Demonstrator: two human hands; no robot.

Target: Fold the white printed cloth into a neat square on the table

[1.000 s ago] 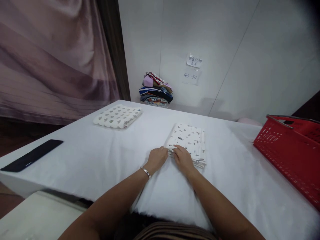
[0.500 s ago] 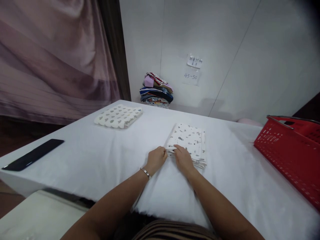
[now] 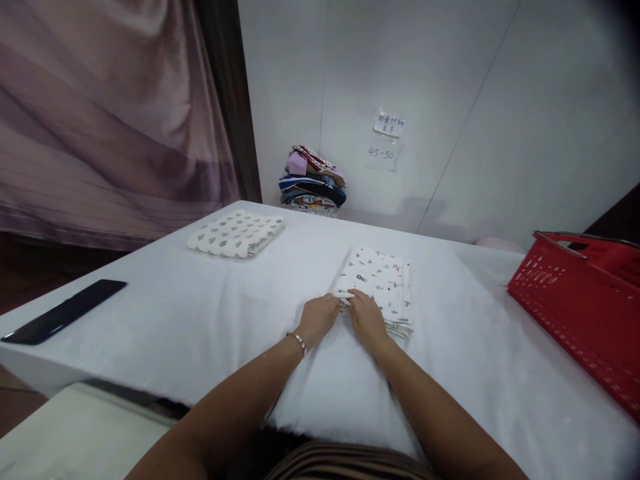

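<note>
A folded white cloth (image 3: 376, 277) with small grey prints lies in front of me on the white-covered table (image 3: 200, 313). My left hand (image 3: 319, 319), with a bracelet at the wrist, is closed on the cloth's near left corner. Beside it, my right hand (image 3: 367, 319) grips the same near edge, thumb and fingers pinching the layers. The fingertips of both hands almost meet there, and the layers between them are partly hidden. Farther left rests a second folded white cloth (image 3: 233, 235) with grey-green prints, apart from both hands.
A red plastic basket (image 3: 575, 300) stands on the table's right side. A flat black object (image 3: 65, 312) lies near the left edge. Behind the table rises a stack of folded fabrics (image 3: 313, 183) by the wall. A pale seat-like surface (image 3: 85, 433) is at lower left.
My left hand has shifted slightly right, closer to my right hand along the cloth's near edge. My right hand and the cloth have barely moved.
</note>
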